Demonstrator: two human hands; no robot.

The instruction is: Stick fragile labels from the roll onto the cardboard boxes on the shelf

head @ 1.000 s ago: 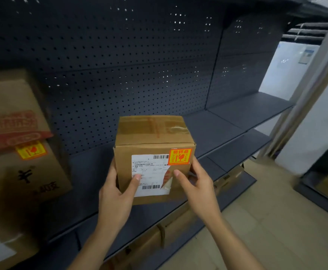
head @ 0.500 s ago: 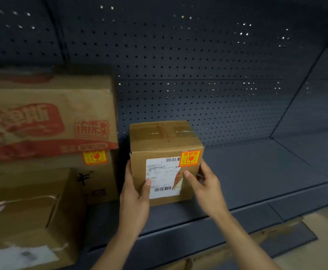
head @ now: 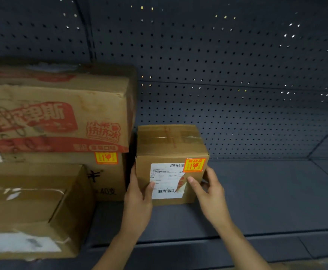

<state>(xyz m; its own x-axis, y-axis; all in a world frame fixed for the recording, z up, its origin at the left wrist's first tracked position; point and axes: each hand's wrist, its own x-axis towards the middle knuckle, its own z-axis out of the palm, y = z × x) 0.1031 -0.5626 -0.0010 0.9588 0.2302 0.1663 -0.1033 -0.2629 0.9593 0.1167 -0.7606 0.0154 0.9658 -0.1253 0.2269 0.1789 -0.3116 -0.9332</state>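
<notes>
Dim light is falling from the front, leaving the pegboard [head: 227, 94] dark while pinpoints of brightness are shining through its upper holes. The tape on the small box [head: 171, 152] is giving off a faint glare. The boxes at left [head: 32, 201] are blurring softly, and straight lines are bowing toward the frame's edges.

I am looking at a brown small box [head: 171, 145] wearing an orange-and-red fragile label [head: 194, 165] and a white shipping label [head: 166, 181] with black barcodes. The large carton [head: 55, 114] is showing red print; the pegboard [head: 217, 75] is showing dark grey-blue, dotted.
</notes>
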